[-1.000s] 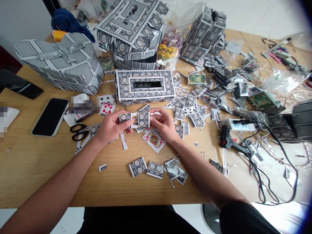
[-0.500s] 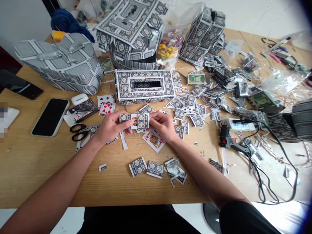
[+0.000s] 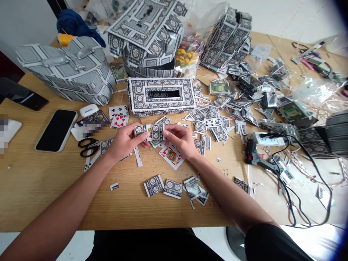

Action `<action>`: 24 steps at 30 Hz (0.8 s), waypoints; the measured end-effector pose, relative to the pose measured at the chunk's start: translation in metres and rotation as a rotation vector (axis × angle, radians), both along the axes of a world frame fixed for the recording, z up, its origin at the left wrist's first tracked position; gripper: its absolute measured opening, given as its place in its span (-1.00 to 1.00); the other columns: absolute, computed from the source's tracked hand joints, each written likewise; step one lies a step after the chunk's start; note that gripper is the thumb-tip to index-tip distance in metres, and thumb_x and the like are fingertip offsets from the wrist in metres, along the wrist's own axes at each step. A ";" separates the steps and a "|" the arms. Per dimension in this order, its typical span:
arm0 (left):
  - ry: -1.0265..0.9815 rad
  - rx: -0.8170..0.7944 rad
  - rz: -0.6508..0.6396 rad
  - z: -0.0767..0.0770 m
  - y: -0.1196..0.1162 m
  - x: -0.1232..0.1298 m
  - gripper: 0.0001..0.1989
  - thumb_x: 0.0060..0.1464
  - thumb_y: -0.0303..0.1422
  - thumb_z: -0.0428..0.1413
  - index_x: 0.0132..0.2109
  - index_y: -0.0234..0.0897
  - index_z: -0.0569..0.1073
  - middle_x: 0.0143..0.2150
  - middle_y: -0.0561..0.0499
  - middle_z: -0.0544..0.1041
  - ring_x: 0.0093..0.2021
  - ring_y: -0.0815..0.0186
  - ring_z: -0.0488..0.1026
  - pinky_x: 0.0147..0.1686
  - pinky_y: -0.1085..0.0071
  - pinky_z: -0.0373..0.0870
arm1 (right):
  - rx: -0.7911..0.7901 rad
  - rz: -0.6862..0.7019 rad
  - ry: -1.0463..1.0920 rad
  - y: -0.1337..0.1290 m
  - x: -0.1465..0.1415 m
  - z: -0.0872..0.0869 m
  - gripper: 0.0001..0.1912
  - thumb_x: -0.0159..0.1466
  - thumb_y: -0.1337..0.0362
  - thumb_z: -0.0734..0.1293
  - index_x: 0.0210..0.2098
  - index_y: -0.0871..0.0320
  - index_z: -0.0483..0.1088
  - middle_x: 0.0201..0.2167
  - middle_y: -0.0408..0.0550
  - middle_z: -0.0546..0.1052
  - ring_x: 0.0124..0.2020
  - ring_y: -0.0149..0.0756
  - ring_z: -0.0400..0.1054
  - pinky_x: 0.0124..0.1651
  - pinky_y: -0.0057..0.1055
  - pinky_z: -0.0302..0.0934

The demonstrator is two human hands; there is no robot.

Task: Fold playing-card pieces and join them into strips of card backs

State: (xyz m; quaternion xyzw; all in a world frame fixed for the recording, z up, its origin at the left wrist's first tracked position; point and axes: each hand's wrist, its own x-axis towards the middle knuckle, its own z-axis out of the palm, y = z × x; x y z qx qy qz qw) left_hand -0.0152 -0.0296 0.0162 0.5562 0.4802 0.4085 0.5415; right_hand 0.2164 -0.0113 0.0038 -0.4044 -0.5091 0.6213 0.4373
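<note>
My left hand [image 3: 123,143] pinches the left end of a folded card strip [image 3: 157,132], thumb on top. The strip shows two patterned squares with a narrow gap of card face between them. At its right end, my right hand [image 3: 179,140] holds the edge between thumb and fingers. Beneath my hands a jack of hearts card [image 3: 172,155] lies face up on the wooden table [image 3: 122,206]. Just behind the strip stands a patterned card box [image 3: 162,108] with a long slot in its top. Folded card pieces [image 3: 173,189] lie nearer the front edge.
Black scissors [image 3: 88,146] and a phone [image 3: 56,130] lie at the left. A glue gun [image 3: 258,158] with black cables rests at the right. Card-covered pieces [image 3: 66,72] stand at the back. Loose folded cards [image 3: 209,117] are heaped right of the box.
The right square of the strip has shifted slightly left, narrowing the gap between the two squares. My right hand's fingertips have moved left with it.
</note>
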 end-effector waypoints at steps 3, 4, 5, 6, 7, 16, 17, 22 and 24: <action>0.002 -0.018 -0.020 0.001 -0.001 0.001 -0.70 0.18 -0.14 0.35 -0.22 -0.28 0.52 -0.38 0.02 0.63 -0.43 0.26 0.67 -0.39 0.37 0.72 | 0.006 -0.008 -0.036 -0.001 -0.002 0.001 -0.63 0.13 -0.01 0.62 -0.29 0.12 0.57 -0.45 -0.17 0.58 -0.56 -0.43 0.37 -0.44 -0.37 0.34; 0.004 -0.024 -0.026 0.001 -0.002 0.002 -0.70 0.18 -0.13 0.35 -0.21 -0.28 0.53 -0.38 0.02 0.64 -0.42 0.25 0.67 -0.38 0.36 0.73 | -0.001 -0.005 -0.042 -0.001 -0.003 0.001 -0.62 0.12 -0.02 0.62 -0.30 0.12 0.57 -0.44 -0.16 0.59 -0.55 -0.42 0.38 -0.43 -0.36 0.35; 0.006 -0.029 -0.029 0.001 -0.002 0.003 -0.70 0.18 -0.13 0.35 -0.20 -0.28 0.53 -0.37 0.02 0.64 -0.42 0.24 0.67 -0.37 0.36 0.73 | -0.011 -0.001 -0.046 -0.001 -0.003 0.001 -0.61 0.11 -0.04 0.63 -0.31 0.12 0.57 -0.43 -0.14 0.60 -0.53 -0.42 0.39 -0.41 -0.35 0.36; 0.008 -0.034 -0.029 0.001 -0.003 0.003 -0.70 0.18 -0.13 0.34 -0.19 -0.27 0.53 -0.37 0.02 0.64 -0.41 0.24 0.68 -0.37 0.35 0.74 | -0.022 0.002 -0.046 -0.001 -0.004 0.001 -0.60 0.10 -0.05 0.63 -0.31 0.11 0.57 -0.42 -0.13 0.61 -0.52 -0.41 0.39 -0.40 -0.34 0.37; 0.010 -0.039 -0.029 0.001 -0.004 0.004 -0.70 0.18 -0.12 0.34 -0.18 -0.27 0.53 -0.37 0.02 0.64 -0.41 0.23 0.68 -0.37 0.35 0.74 | -0.032 0.004 -0.046 -0.002 -0.004 0.000 -0.58 0.08 -0.06 0.64 -0.31 0.11 0.57 -0.41 -0.13 0.62 -0.52 -0.41 0.40 -0.39 -0.34 0.38; -0.013 -0.117 -0.060 -0.004 -0.002 0.004 -0.62 0.15 -0.05 0.35 -0.12 -0.23 0.48 -0.30 0.04 0.66 -0.37 0.22 0.69 -0.32 0.31 0.75 | -0.056 0.009 -0.028 -0.002 -0.004 -0.003 -0.59 0.07 -0.03 0.66 -0.32 0.12 0.56 -0.41 -0.13 0.62 -0.54 -0.41 0.44 -0.42 -0.35 0.38; -0.014 -0.124 -0.063 -0.004 -0.002 0.004 -0.61 0.15 -0.05 0.35 -0.12 -0.23 0.47 -0.30 0.04 0.66 -0.37 0.22 0.70 -0.31 0.31 0.75 | -0.057 0.013 -0.031 -0.002 -0.004 -0.004 -0.59 0.06 -0.02 0.66 -0.32 0.12 0.56 -0.41 -0.13 0.62 -0.53 -0.41 0.44 -0.42 -0.36 0.38; -0.026 -0.131 -0.064 -0.004 -0.003 0.005 -0.59 0.15 -0.05 0.35 -0.08 -0.24 0.47 -0.29 0.03 0.65 -0.36 0.21 0.69 -0.31 0.29 0.76 | -0.059 0.019 -0.043 -0.003 -0.005 -0.003 -0.56 0.06 -0.04 0.66 -0.32 0.12 0.53 -0.41 -0.13 0.61 -0.53 -0.42 0.43 -0.42 -0.36 0.38; -0.038 -0.098 -0.032 -0.003 -0.002 0.004 -0.60 0.18 -0.05 0.32 -0.05 -0.24 0.47 -0.27 0.03 0.64 -0.37 0.21 0.69 -0.31 0.28 0.76 | -0.058 0.017 -0.036 -0.003 -0.004 -0.001 -0.57 0.08 -0.05 0.64 -0.32 0.12 0.51 -0.42 -0.14 0.59 -0.53 -0.41 0.43 -0.42 -0.36 0.37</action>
